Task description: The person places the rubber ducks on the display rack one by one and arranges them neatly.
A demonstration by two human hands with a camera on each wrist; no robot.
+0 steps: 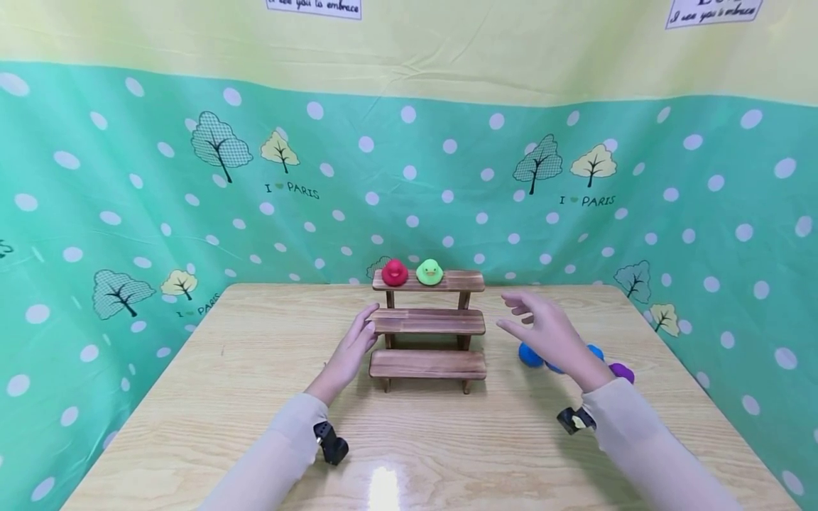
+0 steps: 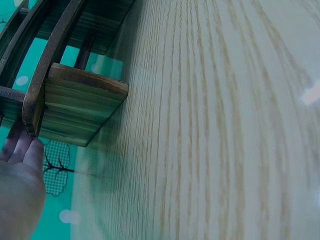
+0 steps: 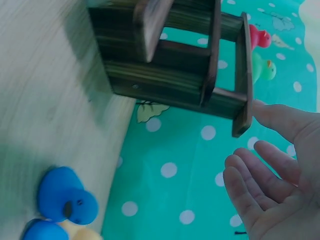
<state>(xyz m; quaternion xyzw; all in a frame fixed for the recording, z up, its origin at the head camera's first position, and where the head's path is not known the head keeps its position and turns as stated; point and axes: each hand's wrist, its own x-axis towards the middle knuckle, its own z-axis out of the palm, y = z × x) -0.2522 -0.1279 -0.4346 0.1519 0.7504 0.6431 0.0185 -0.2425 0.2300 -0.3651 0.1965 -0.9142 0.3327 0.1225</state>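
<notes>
A three-tier wooden shelf stand (image 1: pixel 427 321) stands on the table. On its top board sit a red rubber duck (image 1: pixel 394 273) and, to the right, a light green rubber duck (image 1: pixel 429 272). My left hand (image 1: pixel 351 351) is at the left end of the middle board, its fingers fairly straight and the fingertips right at the board's edge. To the right of the stand, my right hand (image 1: pixel 548 332) hangs in the air, fingers loosely bent, nothing in its grasp. Below it on the table lie blue rubber ducks (image 3: pixel 62 195), partly hidden by that hand in the head view.
A purple object (image 1: pixel 622 372) lies beside the blue ducks, near the right wrist. Both wrists carry small black cameras (image 1: pixel 331 443). A green dotted cloth (image 1: pixel 409 191) with printed trees hangs behind and along both sides of the wooden table (image 1: pixel 268 333).
</notes>
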